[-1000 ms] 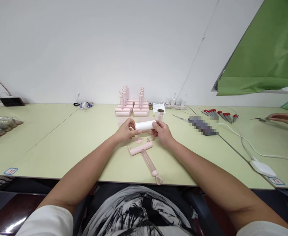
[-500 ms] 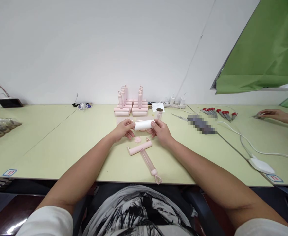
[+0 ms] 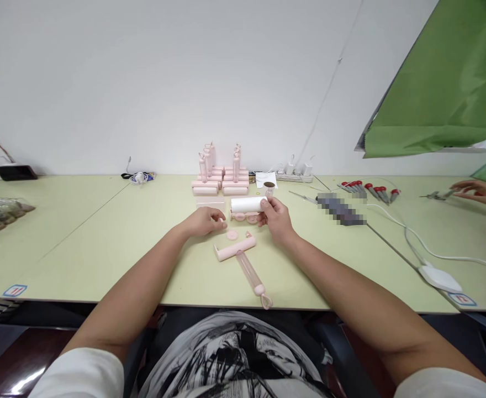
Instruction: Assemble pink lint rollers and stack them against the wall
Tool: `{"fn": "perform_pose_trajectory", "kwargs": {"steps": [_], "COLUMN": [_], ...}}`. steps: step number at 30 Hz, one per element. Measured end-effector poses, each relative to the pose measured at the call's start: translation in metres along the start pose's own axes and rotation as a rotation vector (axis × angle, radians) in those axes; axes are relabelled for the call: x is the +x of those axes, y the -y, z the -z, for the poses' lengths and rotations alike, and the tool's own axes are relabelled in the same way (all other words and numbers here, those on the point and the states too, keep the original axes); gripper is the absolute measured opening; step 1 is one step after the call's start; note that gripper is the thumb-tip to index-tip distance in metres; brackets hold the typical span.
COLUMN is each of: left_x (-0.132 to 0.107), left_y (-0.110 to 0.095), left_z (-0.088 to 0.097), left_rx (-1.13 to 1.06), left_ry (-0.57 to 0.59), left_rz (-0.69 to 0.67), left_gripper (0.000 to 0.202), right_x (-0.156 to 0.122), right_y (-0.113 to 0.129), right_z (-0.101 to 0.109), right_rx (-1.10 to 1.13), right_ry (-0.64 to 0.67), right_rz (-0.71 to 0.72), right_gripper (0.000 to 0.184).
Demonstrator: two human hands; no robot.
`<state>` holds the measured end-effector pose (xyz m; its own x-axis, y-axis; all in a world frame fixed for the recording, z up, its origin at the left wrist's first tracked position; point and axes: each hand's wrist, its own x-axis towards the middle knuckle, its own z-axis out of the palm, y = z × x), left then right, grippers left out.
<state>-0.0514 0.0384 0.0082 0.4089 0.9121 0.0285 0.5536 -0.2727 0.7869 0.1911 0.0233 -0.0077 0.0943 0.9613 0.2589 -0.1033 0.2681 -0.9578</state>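
Note:
A white lint-roller refill (image 3: pixel 246 205) lies level in my right hand (image 3: pixel 276 220), whose fingers close round its right end. Clear of the roll's left end, my left hand (image 3: pixel 205 221) has its fingers curled together; a small pale bit shows at the fingertips, too small to name. Just below lies a round pink cap (image 3: pixel 232 235). Nearer to me rests a pink lint-roller frame (image 3: pixel 237 249) with a clear handle (image 3: pixel 250 272) and a loop at its end. More round pink pieces (image 3: pixel 240 217) sit beneath the roll, partly covered.
Several pink lint rollers (image 3: pixel 205 190) stand in rows by the wall. A roll with a brown core (image 3: pixel 269 189) stands behind my right hand. To the right are a blurred dark object (image 3: pixel 340 210), red-capped tools (image 3: pixel 381 192), a white cable (image 3: pixel 433 255) and another person's hand (image 3: pixel 477 190).
My left hand has come off the roll's left end and moved slightly left and down. The roll, still in my right hand, has shifted a little right and up.

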Motion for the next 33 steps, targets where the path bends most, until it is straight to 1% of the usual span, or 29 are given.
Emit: {"fn": "perform_pose_trajectory", "kwargs": {"steps": [3, 6, 9, 11, 15, 16, 18, 20, 22, 24, 28, 30, 33], "left_x": [-0.004, -0.006, -0.007, -0.006, -0.007, -0.008, -0.010, -0.012, -0.014, -0.014, -0.012, -0.010, -0.008], "left_y": [-0.001, -0.004, -0.006, -0.007, -0.010, -0.012, -0.015, -0.019, -0.022, -0.023, -0.017, -0.012, -0.006], "left_z": [0.008, 0.011, 0.009, 0.006, 0.001, 0.000, -0.003, -0.006, -0.010, -0.011, -0.006, -0.001, 0.004], "left_rx": [0.241, 0.370, 0.406, 0.418, 0.475, 0.481, 0.459, 0.411, 0.363, 0.311, 0.231, 0.253, 0.335], "left_ry": [-0.012, 0.012, 0.068, 0.083, 0.011, -0.001, 0.022, 0.092, 0.172, 0.200, 0.113, 0.091, 0.091], "left_rz": [-0.011, 0.023, 0.068, 0.074, 0.003, -0.032, -0.117, -0.197, -0.229, -0.211, -0.121, -0.091, -0.067], "left_gripper": [0.030, 0.023, 0.020, 0.021, 0.027, 0.027, 0.027, 0.030, 0.033, 0.036, 0.039, 0.039, 0.038], "right_x": [-0.001, -0.001, -0.002, -0.001, -0.001, -0.001, -0.001, -0.001, -0.001, -0.001, -0.001, -0.001, -0.001], "right_y": [0.001, 0.002, 0.002, 0.003, 0.003, 0.003, 0.003, 0.003, 0.003, 0.003, 0.003, 0.003, 0.003], "right_z": [0.000, -0.001, -0.001, 0.000, 0.000, 0.000, 0.000, 0.000, 0.000, 0.000, 0.000, 0.000, 0.000], "right_rx": [-0.002, -0.007, -0.008, -0.005, -0.015, -0.018, -0.020, -0.015, -0.008, -0.005, -0.016, -0.021, -0.026], "right_ry": [0.014, 0.024, 0.014, 0.011, 0.011, 0.010, 0.007, 0.010, 0.013, 0.011, 0.011, 0.016, 0.019], "right_rz": [0.003, 0.003, 0.005, 0.010, 0.014, 0.014, 0.016, 0.018, 0.019, 0.021, 0.020, 0.022, 0.030], "right_gripper": [0.050, 0.051, 0.051, 0.049, 0.047, 0.048, 0.049, 0.050, 0.050, 0.050, 0.050, 0.050, 0.050]}}
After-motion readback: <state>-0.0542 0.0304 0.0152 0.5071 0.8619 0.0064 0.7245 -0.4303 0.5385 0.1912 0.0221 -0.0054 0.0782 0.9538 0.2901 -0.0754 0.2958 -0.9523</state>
